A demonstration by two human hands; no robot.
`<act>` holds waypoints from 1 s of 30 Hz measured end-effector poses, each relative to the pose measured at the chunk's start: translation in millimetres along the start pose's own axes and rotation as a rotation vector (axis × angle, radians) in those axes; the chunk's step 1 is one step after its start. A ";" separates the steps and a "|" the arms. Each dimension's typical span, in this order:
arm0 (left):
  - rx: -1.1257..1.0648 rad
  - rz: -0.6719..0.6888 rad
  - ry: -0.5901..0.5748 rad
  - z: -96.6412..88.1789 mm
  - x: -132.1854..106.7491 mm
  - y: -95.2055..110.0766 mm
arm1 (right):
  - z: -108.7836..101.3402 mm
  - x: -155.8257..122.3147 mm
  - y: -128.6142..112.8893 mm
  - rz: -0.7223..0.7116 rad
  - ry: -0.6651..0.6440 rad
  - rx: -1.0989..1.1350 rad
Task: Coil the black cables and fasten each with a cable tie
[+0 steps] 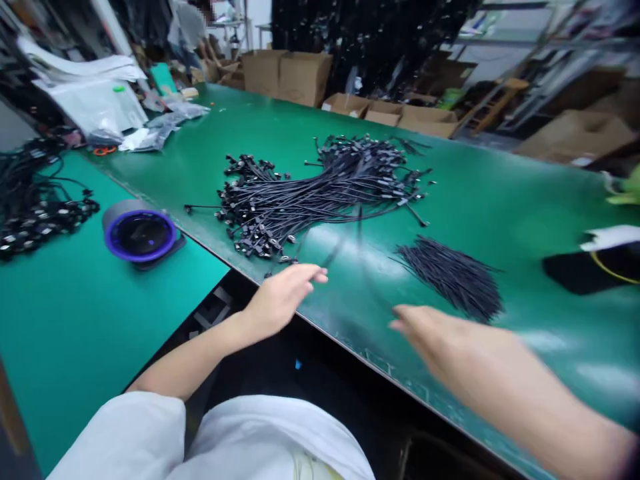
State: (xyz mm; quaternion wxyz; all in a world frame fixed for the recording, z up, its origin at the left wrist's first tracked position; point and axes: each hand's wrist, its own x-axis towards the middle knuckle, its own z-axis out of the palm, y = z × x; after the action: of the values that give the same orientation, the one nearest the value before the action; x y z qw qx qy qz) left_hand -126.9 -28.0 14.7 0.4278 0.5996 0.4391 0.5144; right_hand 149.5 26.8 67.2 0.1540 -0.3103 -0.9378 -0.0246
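My left hand (285,297) is over the table's front edge, its fingers pinched on a short black cable (336,252) that blurs upward. A thin dark strand (367,267), also smeared by motion, runs from the closed fingertips of my right hand (440,333); whether it is a cable tie or a cable I cannot tell. Beyond both hands lies a large heap of short black cables (320,193) with connectors at their ends. Beside my right hand is a flat bundle of thin black strands (453,277) resembling cable ties.
On the left table are a purple-rimmed round container (140,235) and more black cables (37,200). Plastic bags (155,130) lie at the far left. Cardboard boxes (305,77) stand along the back. A black object (575,273) sits at the right. A gap separates the tables.
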 end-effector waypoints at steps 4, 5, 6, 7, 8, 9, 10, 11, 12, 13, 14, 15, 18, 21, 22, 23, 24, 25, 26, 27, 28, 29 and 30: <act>0.101 -0.071 -0.372 35.0 -1.9 2.8 | -0.5 14.9 -34.2 -0.075 -0.096 -0.049; 0.005 -0.173 -0.409 34.2 -2.4 2.3 | -1.5 19.0 -22.6 -0.034 -0.139 -0.015; -0.129 -0.282 -0.413 29.5 -2.3 1.4 | -1.7 20.1 -6.3 0.007 -0.184 0.042; -0.285 -0.381 -0.390 21.8 -1.6 0.4 | -0.7 18.2 12.1 0.048 -0.218 0.115; -0.447 -0.458 -0.344 11.8 -0.6 -0.2 | 1.9 13.6 29.9 0.088 -0.235 0.193; -0.597 -0.511 -0.289 0.8 0.4 0.0 | 6.1 7.3 45.5 0.134 -0.232 0.268; -0.723 -0.543 -0.221 -10.4 1.4 1.0 | 11.8 0.0 57.6 0.190 -0.215 0.336; -0.826 -0.551 -0.133 -20.8 2.4 2.9 | 18.5 -7.6 65.8 0.250 -0.197 0.393; -0.911 -0.536 -0.034 -29.7 3.3 5.4 | 25.7 -15.0 70.0 0.301 -0.183 0.438; -0.978 -0.506 0.070 -36.8 4.5 7.8 | 32.8 -22.1 70.6 0.334 -0.175 0.474; -1.023 -0.470 0.166 -41.9 6.1 9.9 | 39.3 -28.6 68.5 0.344 -0.163 0.499; -1.045 -0.441 0.236 -44.9 8.0 11.0 | 44.6 -34.4 64.3 0.333 -0.141 0.510; -0.983 -0.452 0.256 -44.0 15.4 7.9 | 49.8 -47.1 46.6 0.253 -0.001 0.444; -0.892 -0.510 0.164 -33.8 21.8 0.5 | 40.6 -51.3 33.2 0.192 0.129 0.318; -0.885 -0.517 0.142 -30.1 23.3 -0.9 | 36.4 -51.2 31.2 0.180 0.151 0.281; -0.893 -0.521 0.128 -26.8 24.4 -1.4 | 32.6 -50.7 30.6 0.171 0.163 0.252; -0.913 -0.526 0.123 -24.3 25.3 -0.9 | 29.6 -50.0 31.2 0.170 0.166 0.230; -0.943 -0.533 0.123 -22.8 26.0 0.3 | 27.6 -49.5 32.7 0.172 0.166 0.216; -0.981 -0.542 0.126 -22.2 26.7 1.8 | 26.7 -49.4 34.7 0.173 0.165 0.209; -1.023 -0.549 0.136 -22.3 27.4 3.4 | 26.9 -49.7 36.7 0.173 0.165 0.203; -1.060 -0.552 0.151 -22.4 28.3 4.7 | 27.8 -50.5 38.0 0.174 0.169 0.192; -1.083 -0.545 0.172 -22.2 29.3 5.3 | 29.3 -51.7 38.2 0.179 0.177 0.169; -1.081 -0.525 0.202 -20.7 30.4 5.0 | 31.0 -52.8 36.6 0.187 0.196 0.125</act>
State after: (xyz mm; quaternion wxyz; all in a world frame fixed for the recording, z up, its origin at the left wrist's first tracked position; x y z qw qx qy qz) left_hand -144.4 1.4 29.1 0.7405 0.1174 0.2874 0.5960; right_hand 202.7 30.3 19.9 0.2655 -0.3821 -0.8850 0.0182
